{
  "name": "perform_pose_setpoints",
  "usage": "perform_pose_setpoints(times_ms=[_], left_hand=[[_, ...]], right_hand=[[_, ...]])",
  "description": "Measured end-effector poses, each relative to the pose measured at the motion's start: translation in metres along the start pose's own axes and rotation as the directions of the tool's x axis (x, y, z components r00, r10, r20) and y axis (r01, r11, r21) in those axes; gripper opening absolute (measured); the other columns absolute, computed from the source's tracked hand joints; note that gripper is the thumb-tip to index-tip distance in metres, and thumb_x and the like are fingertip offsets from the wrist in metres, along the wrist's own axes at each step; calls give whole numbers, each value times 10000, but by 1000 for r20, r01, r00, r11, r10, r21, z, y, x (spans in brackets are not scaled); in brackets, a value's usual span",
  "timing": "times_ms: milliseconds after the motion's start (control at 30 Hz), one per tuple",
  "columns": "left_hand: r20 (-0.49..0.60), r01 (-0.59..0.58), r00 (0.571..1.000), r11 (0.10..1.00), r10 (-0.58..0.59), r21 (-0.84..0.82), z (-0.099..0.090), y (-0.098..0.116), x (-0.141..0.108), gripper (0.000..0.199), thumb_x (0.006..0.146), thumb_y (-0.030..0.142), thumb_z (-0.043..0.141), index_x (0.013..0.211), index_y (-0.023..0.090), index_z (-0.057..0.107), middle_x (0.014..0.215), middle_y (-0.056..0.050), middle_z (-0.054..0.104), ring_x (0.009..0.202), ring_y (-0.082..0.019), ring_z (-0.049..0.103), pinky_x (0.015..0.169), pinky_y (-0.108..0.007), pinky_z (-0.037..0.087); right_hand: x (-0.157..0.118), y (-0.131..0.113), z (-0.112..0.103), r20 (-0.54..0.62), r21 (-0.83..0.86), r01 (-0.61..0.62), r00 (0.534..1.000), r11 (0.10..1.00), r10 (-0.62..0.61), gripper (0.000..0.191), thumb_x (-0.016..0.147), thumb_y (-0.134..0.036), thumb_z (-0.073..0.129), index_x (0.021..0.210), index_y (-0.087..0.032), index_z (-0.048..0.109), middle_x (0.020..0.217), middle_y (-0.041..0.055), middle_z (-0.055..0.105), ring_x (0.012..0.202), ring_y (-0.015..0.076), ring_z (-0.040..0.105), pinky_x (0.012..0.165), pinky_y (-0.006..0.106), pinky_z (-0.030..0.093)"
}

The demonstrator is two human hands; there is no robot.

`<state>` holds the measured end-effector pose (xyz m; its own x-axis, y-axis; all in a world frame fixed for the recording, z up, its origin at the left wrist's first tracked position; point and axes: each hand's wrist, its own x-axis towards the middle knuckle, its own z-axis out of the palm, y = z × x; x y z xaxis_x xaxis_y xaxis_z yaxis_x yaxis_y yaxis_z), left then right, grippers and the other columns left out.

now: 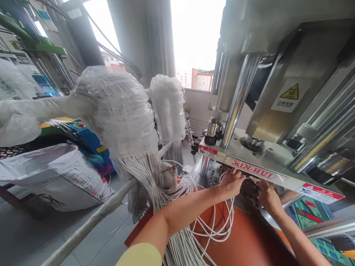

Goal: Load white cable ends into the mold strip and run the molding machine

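My left hand (232, 183) reaches to the machine's front edge, below the red-lettered plate (252, 169). Its fingers are bent, and a white cable seems to run at the fingertips. My right hand (266, 192) is beside it on the right, fingers curled toward the dark gap under the plate; a small pale piece shows at its fingertips. What either hand grips is too small to make out. Loops of white cable (215, 234) hang below my left hand over an orange-brown surface (249, 240). A thick bundle of cables (180, 245) lies under my left forearm.
Plastic-wrapped cable bundles (122, 111) hang from a wrapped bar at the left. A white sack (74, 181) stands beyond a slanting pole (97, 218). Steel columns (240, 99) rise from the machine, near a heat-warning label (288, 96). A control panel (312, 214) is at the lower right.
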<state>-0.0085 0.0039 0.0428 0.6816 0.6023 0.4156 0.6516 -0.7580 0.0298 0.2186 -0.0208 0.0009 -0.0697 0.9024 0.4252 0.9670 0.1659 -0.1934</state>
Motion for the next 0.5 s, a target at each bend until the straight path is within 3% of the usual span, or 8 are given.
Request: perform_pose_setpoints(times_ms=[100, 200, 400, 500], left_hand=[[9, 28, 1000, 998, -28, -55, 13, 2, 7, 233, 894, 299, 603, 1079, 161, 641, 1112, -96, 593, 1201, -287, 442, 949, -414, 433], [-9, 28, 1000, 997, -29, -74, 21, -1, 9, 184, 884, 201, 595, 1049, 191, 677, 1115, -68, 599, 1196, -260, 445, 973, -384, 421], [-13, 2, 1000, 999, -3, -55, 18, -4, 5, 179, 930, 214, 529, 949, 162, 699, 1005, -74, 606, 1157, -253, 456, 964, -360, 441], [-3, 14, 1000, 998, -15, -63, 14, 2, 3, 160, 893, 166, 553, 993, 159, 678, 1012, -69, 607, 1151, -250, 455, 948, -352, 459]], right_hand=[[-7, 1, 9, -1, 15, 25, 1000, 1000, -25, 439, 682, -77, 393, 965, -199, 706, 1180, 96, 669, 1192, 260, 564, 1003, 395, 460], [-7, 4, 15, 14, 38, 56, 998, 998, -56, 472, 651, -73, 389, 986, -200, 697, 1213, 83, 657, 1212, 244, 553, 1021, 392, 456], [-3, 8, 12, 41, 67, 50, 998, 996, -52, 464, 661, -78, 409, 993, -208, 705, 1247, 71, 647, 1248, 239, 531, 1033, 381, 449], [3, 6, 6, 40, 80, 6, 999, 997, -9, 496, 663, -71, 444, 1060, -217, 702, 1177, 83, 683, 1149, 245, 599, 966, 364, 492]])
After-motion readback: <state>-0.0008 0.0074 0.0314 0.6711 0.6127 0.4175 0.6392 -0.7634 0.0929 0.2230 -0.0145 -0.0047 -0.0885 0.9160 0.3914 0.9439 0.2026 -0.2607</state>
